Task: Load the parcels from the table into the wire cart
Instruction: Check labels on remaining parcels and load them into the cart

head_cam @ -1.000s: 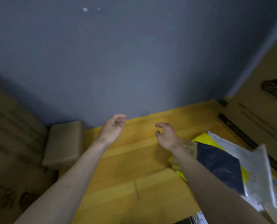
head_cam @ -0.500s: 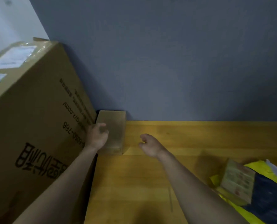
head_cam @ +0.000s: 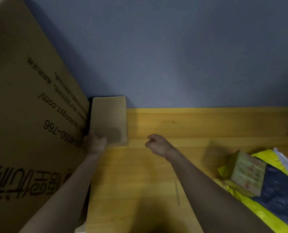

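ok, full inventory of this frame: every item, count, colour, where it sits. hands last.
small cardboard parcel: 1, plain brown, far left corner of the table, against the wall and beside the big carton
large cardboard carton: 1, brown with dark print, standing at the table's left edge
wooden table: 1, yellow-orange
printed box: 1, tan with a pale printed label, tilted on the mailer pile at right
mailer bags: pile at the right edge, yellow, dark navy and white; count unclear
wall: 1, grey-blue, behind the table
left hand: 1, grips the near left corner of the small cardboard parcel
right hand: 1, above the table, loosely curled, holds nothing
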